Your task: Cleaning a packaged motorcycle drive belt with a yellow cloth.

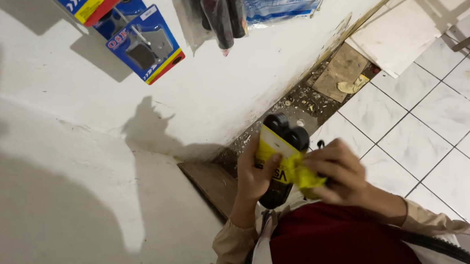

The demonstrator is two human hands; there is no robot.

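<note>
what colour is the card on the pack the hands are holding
Yellow, seen in the head view: the card fronts a pack of black grips.

A blue and red blister pack [145, 43] and a clear bag of dark parts [219, 11] are hung on the white wall [65, 135]. Debris [300, 103] is scattered beside the white floor tiles [417, 139].

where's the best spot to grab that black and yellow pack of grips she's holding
Probably the black lower body of the pack of grips, below the yellow card, coming from the left side where the left hand wraps it. The two rounded black ends stick out on top, and the right hand is crumpling the loose yellow card, which gives no firm hold.
</note>
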